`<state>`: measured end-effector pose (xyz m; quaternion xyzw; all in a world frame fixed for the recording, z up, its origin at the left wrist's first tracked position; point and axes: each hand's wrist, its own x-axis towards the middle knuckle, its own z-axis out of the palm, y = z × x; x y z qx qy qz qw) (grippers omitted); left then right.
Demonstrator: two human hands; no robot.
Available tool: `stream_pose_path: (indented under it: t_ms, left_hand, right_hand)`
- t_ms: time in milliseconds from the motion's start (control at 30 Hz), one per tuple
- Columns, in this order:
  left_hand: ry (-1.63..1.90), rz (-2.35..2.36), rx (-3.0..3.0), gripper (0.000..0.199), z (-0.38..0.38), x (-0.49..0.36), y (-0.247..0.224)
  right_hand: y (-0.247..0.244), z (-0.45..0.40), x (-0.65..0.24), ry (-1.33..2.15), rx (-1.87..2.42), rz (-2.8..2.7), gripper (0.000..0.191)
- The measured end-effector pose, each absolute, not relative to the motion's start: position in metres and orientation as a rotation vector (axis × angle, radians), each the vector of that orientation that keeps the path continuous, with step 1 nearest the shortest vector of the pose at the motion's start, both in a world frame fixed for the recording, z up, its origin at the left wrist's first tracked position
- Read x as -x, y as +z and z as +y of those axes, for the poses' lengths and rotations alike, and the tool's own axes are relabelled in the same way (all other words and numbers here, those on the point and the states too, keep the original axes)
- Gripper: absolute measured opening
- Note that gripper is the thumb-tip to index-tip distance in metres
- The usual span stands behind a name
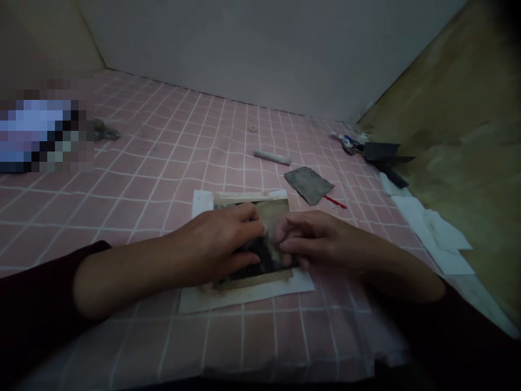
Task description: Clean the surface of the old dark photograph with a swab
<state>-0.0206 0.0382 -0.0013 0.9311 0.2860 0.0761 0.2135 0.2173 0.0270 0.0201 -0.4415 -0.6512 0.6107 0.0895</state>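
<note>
A dark and tan picture (264, 260) lies on a larger sheet of white paper (244, 301), with pale strips along its top and bottom edges. My left hand (232, 239) rests over the picture's left side, fingers bent and the thumb held apart from them. A small pale spot shows at its index fingertip; whether it is a nail or some object is unclear. Over the right edge of the picture, my right hand (313, 239) has its fingers curled together in a pinch. Blur hides whatever those fingers may hold.
Beyond the paper lie a grey cloth-like square (309, 184), a thin red stick (336, 202), a grey-white rod (272, 158) and a small ring (253, 129). Dark tools (382, 155) and white tissues (437, 233) line the right wall. A pixelated device (32, 133) stands left on the pink checked cloth (154, 136).
</note>
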Motion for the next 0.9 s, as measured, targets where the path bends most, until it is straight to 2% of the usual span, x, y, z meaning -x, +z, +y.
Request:
stream_pose_path:
  t_ms: [133,300,500,633,800,900]
  left_hand:
    - [0.227,0.804,-2.592,0.019,0.038,0.02,-0.001]
    - [0.229,0.792,-2.594,0.022,0.038,0.02,0.0]
    - [0.23,0.8,-2.598,0.019,0.038,0.02,-0.002]
    - [0.225,0.789,-2.598,0.022,0.038,0.02,0.0]
    - [0.227,0.804,-2.599,0.019,0.038,0.02,-0.001]
    - [0.229,0.796,-2.596,0.024,0.037,0.021,-0.002]
  right_hand:
    - [0.021,0.026,-0.215,1.696,1.292,-2.049,0.009]
    - [0.025,0.025,-0.22,1.721,1.392,-2.075,0.015]
    - [0.022,0.027,-0.22,1.957,1.236,-1.904,0.014]
    - [0.023,0.027,-0.226,1.893,1.358,-1.956,0.014]
    - [0.019,0.026,-0.217,1.901,1.246,-1.929,0.014]
    - [0.02,0.026,-0.22,1.878,1.337,-1.981,0.017]
